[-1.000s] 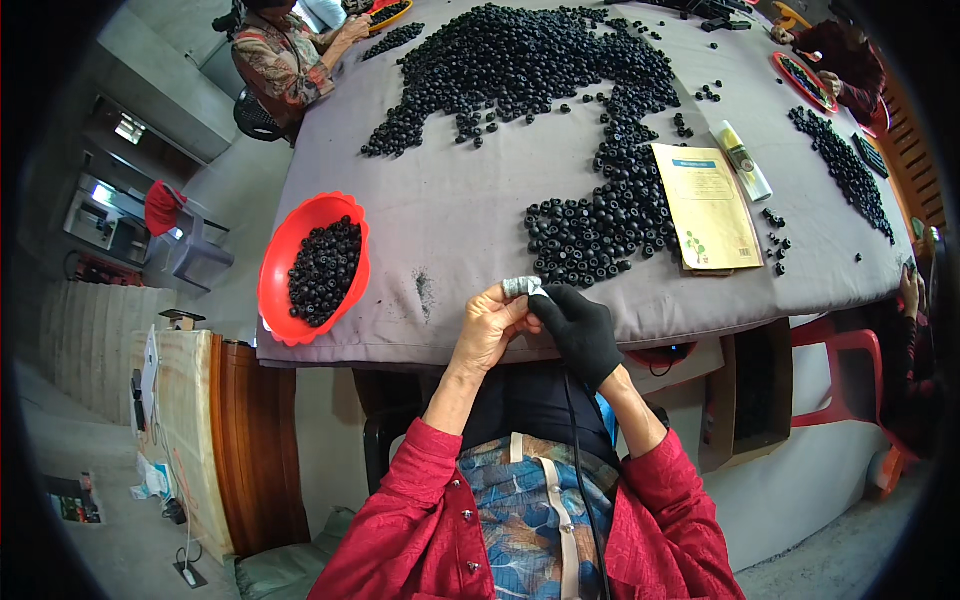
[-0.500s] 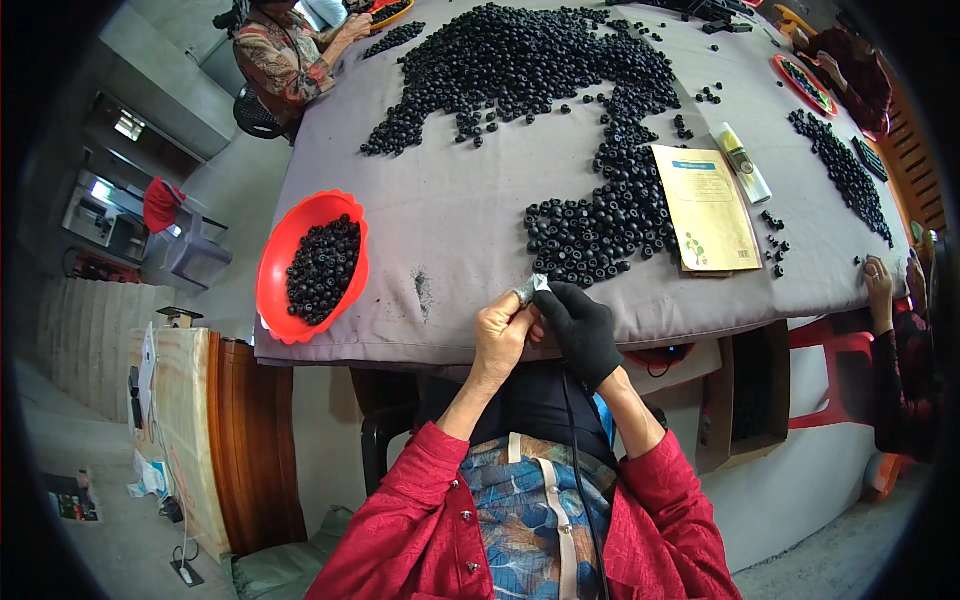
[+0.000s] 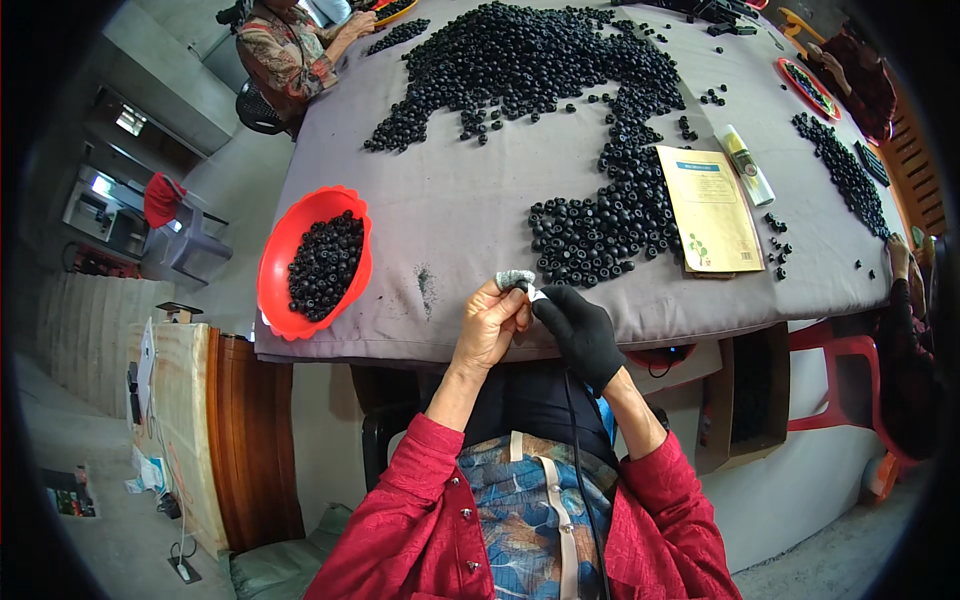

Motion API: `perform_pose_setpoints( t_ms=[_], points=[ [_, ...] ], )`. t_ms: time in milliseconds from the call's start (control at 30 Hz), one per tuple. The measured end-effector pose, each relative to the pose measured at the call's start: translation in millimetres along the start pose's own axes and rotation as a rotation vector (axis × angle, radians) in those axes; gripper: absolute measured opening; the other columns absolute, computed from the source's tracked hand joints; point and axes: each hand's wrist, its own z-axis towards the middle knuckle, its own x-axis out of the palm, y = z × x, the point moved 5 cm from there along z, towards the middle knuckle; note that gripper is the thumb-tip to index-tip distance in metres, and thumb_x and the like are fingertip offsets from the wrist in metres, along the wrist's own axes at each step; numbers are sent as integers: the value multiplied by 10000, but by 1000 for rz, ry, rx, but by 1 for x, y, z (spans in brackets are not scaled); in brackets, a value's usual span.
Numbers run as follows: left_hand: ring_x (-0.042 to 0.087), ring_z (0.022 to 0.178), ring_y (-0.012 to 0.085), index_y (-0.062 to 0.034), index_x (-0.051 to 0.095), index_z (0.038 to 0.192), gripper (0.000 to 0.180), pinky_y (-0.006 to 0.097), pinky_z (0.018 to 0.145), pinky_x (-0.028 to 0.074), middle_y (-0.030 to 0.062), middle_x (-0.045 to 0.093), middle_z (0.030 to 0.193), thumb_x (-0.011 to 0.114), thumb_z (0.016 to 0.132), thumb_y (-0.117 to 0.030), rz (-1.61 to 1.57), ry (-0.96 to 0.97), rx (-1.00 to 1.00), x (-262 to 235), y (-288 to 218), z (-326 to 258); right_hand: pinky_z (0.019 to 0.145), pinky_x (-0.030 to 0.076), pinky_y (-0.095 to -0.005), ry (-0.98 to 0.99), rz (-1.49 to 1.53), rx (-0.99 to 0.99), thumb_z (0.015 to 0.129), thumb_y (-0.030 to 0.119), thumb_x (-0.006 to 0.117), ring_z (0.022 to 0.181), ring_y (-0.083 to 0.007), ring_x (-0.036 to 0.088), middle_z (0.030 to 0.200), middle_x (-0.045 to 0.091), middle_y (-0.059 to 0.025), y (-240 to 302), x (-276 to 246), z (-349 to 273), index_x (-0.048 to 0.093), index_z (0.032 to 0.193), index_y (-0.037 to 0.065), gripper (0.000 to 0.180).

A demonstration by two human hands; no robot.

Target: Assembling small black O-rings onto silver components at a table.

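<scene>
My left hand (image 3: 489, 325), bare with a grey wrap on one fingertip, is closed in a pinch in front of the table edge. My right hand (image 3: 582, 338) wears a black glove with something white at a fingertip, and its fingers meet those of the left. A small dark piece seems to sit between the fingertips, too hidden to name. Just beyond lies a spread of small black round pieces (image 3: 590, 240), some with a hollow on top. To the left, a red scalloped tray (image 3: 275, 290) holds more such black pieces (image 3: 325, 268).
A yellow booklet (image 3: 711, 210) and a white-capped tube (image 3: 745, 165) lie to the right. At the back rises a large heap of black pieces (image 3: 500, 55). One co-worker (image 3: 285, 60) sits at far left; another person's hand (image 3: 900, 258) is at the right edge, near a red chair (image 3: 850, 385).
My left hand has drawn slightly left and down, its wrapped finger now bent above the pinch. My right hand has barely moved. At the right, the other person's hand has moved up toward the pieces.
</scene>
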Motion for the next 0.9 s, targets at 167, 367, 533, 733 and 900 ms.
perform_pose_setpoints(
  t_ms=[167, 367, 533, 733, 900],
  points=[
    [501, 566, 79, -47, 616, 994, 131, 209, 523, 415, 7, 584, 722, 565, 883, -93, -8, 36, -12, -5, 3, 2, 682, 490, -317, -2, -48, -29, 880, 297, 542, 805, -241, 651, 876, 655, -114, 0, 5, 1, 599, 1041, 85, 272],
    [495, 555, 61, -51, 619, 1005, 141, 195, 511, 403, -4, 594, 735, 565, 883, -93, 24, 8, -46, -5, 1, 1, 722, 485, -274, 10, -34, 8, 862, 228, 589, 831, -165, 626, 919, 661, -101, 0, 6, 0, 599, 1091, 46, 293],
    [473, 554, 49, -53, 617, 1011, 144, 188, 510, 385, -9, 588, 734, 557, 888, -100, -29, 34, -61, -5, 2, 0, 744, 474, -243, 26, 14, -6, 858, 150, 608, 842, -93, 594, 934, 663, -90, 0, 7, -1, 592, 1112, 2, 295],
    [447, 547, 41, -68, 612, 1014, 141, 198, 518, 370, -19, 574, 724, 550, 891, -100, -53, 69, -85, -1, 1, 0, 749, 472, -247, 50, -19, 23, 869, 156, 595, 844, -102, 597, 932, 665, -96, 3, 5, 0, 594, 1113, 0, 289],
    [445, 541, 44, -79, 620, 994, 126, 197, 518, 361, -28, 566, 698, 556, 890, -109, -69, 45, -106, 0, 2, -1, 761, 471, -255, 31, 22, -8, 874, 153, 587, 856, -110, 598, 944, 663, -107, 2, 5, 0, 592, 1116, -4, 288]
  ],
)
